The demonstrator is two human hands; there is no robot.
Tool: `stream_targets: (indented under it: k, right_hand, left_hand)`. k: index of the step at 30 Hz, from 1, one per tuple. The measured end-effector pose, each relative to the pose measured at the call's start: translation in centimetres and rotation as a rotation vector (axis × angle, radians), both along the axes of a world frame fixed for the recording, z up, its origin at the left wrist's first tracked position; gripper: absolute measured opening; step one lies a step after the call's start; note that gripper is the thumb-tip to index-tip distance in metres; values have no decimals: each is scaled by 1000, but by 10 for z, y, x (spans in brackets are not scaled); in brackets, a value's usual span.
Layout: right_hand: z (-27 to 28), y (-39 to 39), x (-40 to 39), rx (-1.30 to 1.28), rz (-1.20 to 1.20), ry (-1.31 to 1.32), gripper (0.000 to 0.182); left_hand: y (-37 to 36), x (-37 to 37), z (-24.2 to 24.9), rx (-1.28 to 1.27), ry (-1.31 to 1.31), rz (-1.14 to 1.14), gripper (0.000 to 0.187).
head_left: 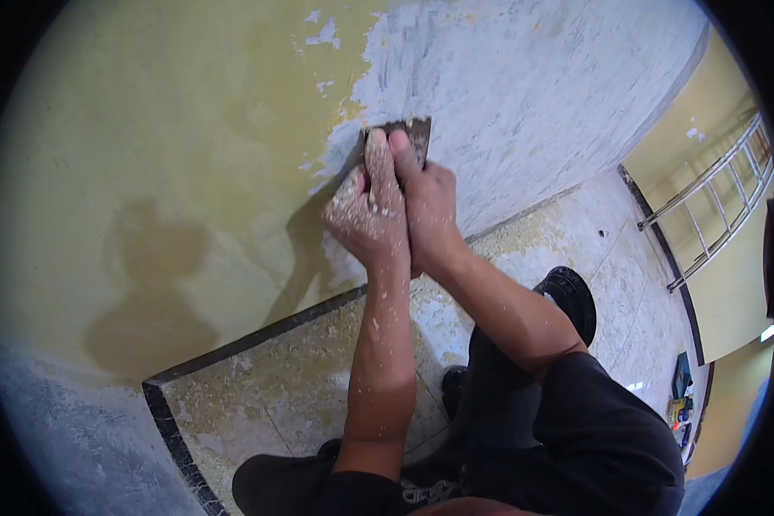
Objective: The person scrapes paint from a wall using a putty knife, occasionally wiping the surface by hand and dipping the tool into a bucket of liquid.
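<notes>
A scraper with a dark, worn metal blade (418,135) is pressed flat against the wall, at the border between yellow paint (232,155) and bared whitish plaster (507,112). My left hand (371,211), dusted with paint flakes, is closed on the scraper with a finger stretched along the blade. Beside it my right hand (432,205) is wrapped round the scraper too, thumb resting on the blade. Most of the handle is hidden by both hands. Small flakes also cling to my left forearm.
A metal ladder (714,202) leans at the right against another yellow wall. Paint scraps litter the tiled floor (292,378). A round black container (572,301) stands by my leg. Several small items (681,408) lie on the floor at the lower right. Dark skirting (258,334) edges the wall.
</notes>
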State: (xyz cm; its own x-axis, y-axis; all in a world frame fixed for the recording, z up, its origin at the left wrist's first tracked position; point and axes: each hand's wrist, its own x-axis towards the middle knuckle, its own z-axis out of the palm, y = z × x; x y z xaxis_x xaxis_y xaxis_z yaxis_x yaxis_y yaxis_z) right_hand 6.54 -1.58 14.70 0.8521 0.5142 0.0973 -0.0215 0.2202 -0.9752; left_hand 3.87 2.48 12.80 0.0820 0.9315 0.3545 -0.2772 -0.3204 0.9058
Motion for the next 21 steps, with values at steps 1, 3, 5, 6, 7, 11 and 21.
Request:
stream_targets:
  k: [1,3,5,6,7,11,21]
  right_hand:
    - [6,-2,-2,0,25,-38,41]
    - [-2,6,6,-114,-31,-161,41]
    - [-15,5,-2,8,32,-61,42]
    - [-26,5,1,-1,72,-85,41]
    - [-34,2,3,-4,69,-85,41]
    - [-31,-7,1,-63,91,-65,44]
    - [-13,-50,15,-197,165,-322,21]
  left_hand:
    - [-4,-3,-4,-3,8,5,52]
    - [0,1,-9,74,56,127,47]
    - [-3,0,-20,0,39,102,47]
    - [-4,2,-33,-81,-10,58,50]
    - [-6,4,-44,-164,-63,15,54]
    - [-8,7,-60,-5,-18,165,45]
    - [-14,8,-88,472,364,347,72]
